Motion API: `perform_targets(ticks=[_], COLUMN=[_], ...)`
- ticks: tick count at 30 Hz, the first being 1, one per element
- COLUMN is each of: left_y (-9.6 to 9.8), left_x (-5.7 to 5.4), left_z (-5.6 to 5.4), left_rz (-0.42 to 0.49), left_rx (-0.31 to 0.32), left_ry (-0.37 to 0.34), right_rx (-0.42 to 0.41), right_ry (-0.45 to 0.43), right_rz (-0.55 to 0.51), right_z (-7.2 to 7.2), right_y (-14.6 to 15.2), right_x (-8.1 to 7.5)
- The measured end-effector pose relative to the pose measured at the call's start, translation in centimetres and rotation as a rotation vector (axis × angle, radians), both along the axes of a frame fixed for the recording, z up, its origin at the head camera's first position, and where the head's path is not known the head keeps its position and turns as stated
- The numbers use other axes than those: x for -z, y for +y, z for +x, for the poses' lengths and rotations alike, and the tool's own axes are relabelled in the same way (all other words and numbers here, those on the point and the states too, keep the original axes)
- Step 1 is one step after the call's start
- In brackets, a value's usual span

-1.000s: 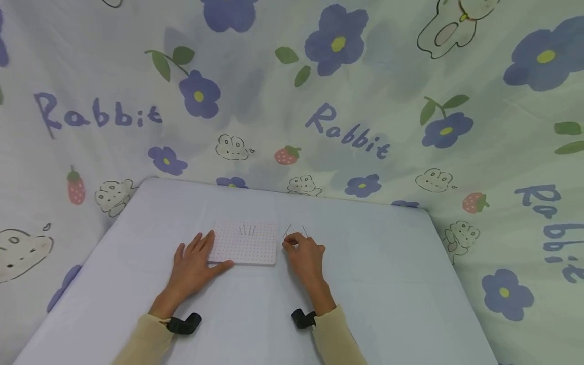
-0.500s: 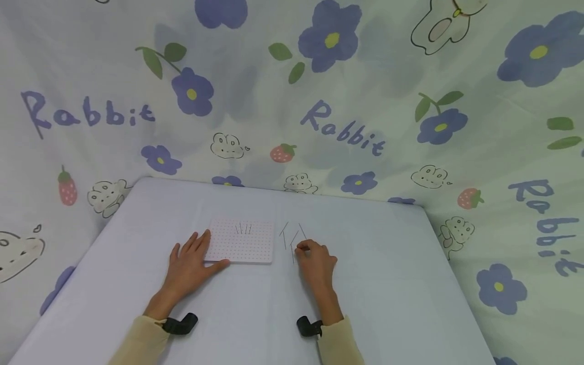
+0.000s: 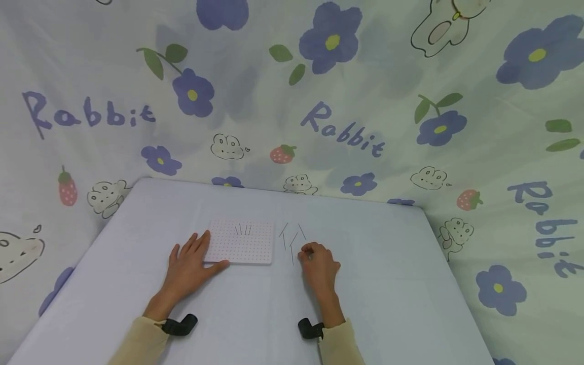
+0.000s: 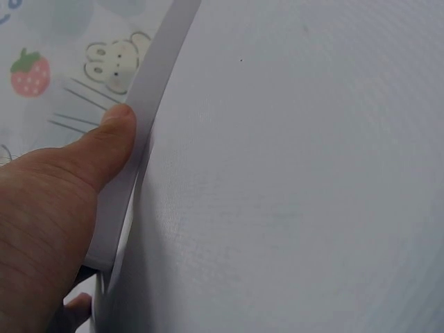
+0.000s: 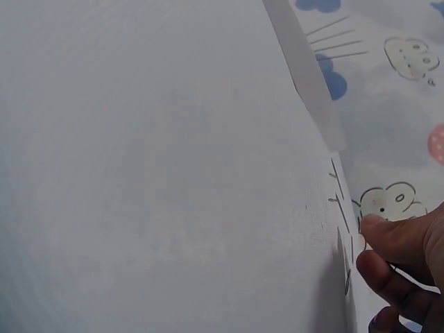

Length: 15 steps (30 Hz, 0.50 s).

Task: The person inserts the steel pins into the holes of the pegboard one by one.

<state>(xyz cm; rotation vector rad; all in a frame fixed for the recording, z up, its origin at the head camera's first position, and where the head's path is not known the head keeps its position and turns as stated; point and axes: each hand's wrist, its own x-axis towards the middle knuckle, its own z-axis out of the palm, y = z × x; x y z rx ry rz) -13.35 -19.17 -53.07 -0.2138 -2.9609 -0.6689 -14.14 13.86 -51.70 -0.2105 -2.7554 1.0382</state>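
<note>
My left hand [image 3: 184,268] lies spread at the near left corner of a white pegboard [image 3: 251,252] with rows of small holes. Its fingers rest along the left side and its thumb [image 4: 119,128] lies on the front edge. Several thin dark sticks [image 3: 244,230] stand in a row towards the board's far side. Right of the board, my right hand [image 3: 319,268] has thumb [image 5: 392,236] and forefinger curled towards each other beside loose thin sticks [image 3: 292,253] on the table. I cannot tell whether a stick is between those fingertips.
A white cloth covers the table [image 3: 388,294]. Behind and on both sides hangs a pale curtain [image 3: 255,101] printed with flowers, rabbits and strawberries. Each wrist wears a black camera [image 3: 181,324] at the end of a beige sleeve [image 3: 141,344].
My right hand has moved right and nearer, away from the board, uncovering more of the loose sticks. My left hand stays at the board's corner. The head view has shifted slightly.
</note>
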Motion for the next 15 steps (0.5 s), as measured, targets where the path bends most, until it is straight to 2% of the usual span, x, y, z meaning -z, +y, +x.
perform_targets(ticks=[15], left_y=[0.08], left_x=[-0.27], left_z=[0.2], left_rz=[-0.004], left_rx=[-0.005], left_ry=[0.004], right_rx=[0.149], right_ry=[-0.08], right_rz=[0.071], right_z=[-0.03], right_y=[-0.09], right_x=[0.1])
